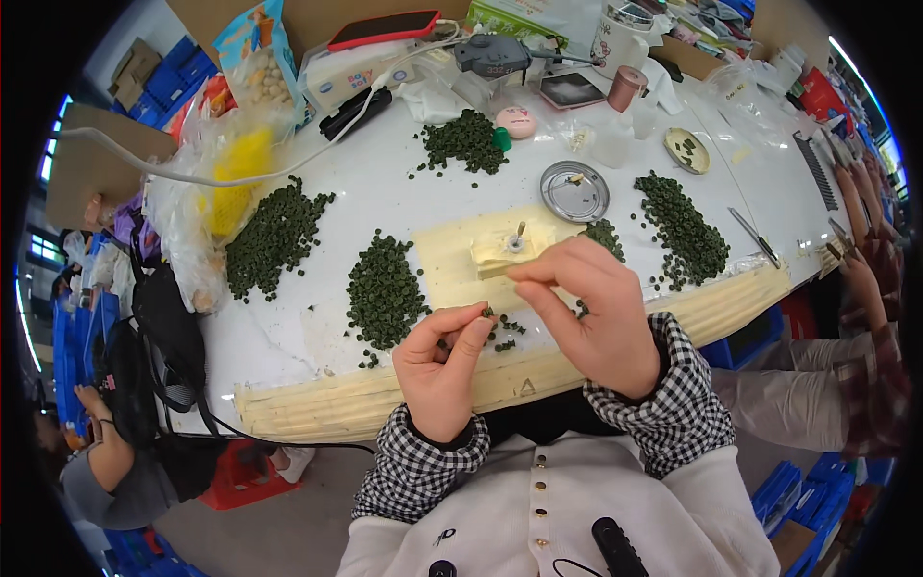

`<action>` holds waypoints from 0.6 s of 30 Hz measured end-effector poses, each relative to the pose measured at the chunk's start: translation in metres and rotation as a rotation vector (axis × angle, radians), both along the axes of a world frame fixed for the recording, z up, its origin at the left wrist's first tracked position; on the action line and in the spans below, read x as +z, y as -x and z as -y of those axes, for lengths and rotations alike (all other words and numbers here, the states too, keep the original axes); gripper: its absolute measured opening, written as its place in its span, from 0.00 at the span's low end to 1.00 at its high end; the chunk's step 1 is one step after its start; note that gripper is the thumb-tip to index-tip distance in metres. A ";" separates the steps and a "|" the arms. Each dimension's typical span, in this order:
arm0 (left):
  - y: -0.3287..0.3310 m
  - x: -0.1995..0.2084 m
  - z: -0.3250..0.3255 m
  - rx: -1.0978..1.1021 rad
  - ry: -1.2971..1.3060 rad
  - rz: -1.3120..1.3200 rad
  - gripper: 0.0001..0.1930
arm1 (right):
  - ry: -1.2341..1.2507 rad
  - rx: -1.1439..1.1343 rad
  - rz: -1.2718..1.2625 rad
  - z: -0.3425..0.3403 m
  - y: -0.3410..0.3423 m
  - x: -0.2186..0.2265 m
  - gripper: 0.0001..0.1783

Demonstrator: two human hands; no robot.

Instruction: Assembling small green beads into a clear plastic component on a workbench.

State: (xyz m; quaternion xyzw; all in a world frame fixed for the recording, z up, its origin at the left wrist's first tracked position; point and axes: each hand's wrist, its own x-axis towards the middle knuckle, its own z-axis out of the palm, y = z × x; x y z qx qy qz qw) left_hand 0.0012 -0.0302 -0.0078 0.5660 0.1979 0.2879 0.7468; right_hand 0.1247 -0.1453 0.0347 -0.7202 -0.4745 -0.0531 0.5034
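Thumb and forefinger of my left hand (437, 363) are closed on a small dark green piece (488, 313), just above the table's front part. To its right, my right hand (608, 313) is held in a pinch beside a pale yellow block (488, 254). What its fingertips hold, if anything, is too small to make out. A short metal pin (520, 231) stands up from the block, which rests on a pale yellow sheet (440, 260). Several loose green pieces (507, 337) lie under my hands, and a large pile of them (385, 290) sits left of the sheet.
More green piles lie at the left (279, 236), back (467, 142) and right (681, 231). A round metal lid (574, 192), a small dish (686, 151) and tweezers (754, 237) are beyond my right hand. Padding (327, 396) lines the front edge. Other people sit at both sides.
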 end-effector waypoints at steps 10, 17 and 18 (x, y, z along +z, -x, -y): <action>0.002 -0.008 0.000 -0.004 -0.217 0.069 0.09 | -0.018 0.174 -0.268 0.016 0.030 -0.016 0.15; 0.003 -0.003 0.001 -0.055 -0.147 0.033 0.08 | -0.019 0.184 -0.178 0.016 0.028 -0.023 0.17; 0.002 -0.001 0.001 -0.068 -0.118 0.033 0.08 | -0.012 0.188 -0.166 0.017 0.027 -0.024 0.17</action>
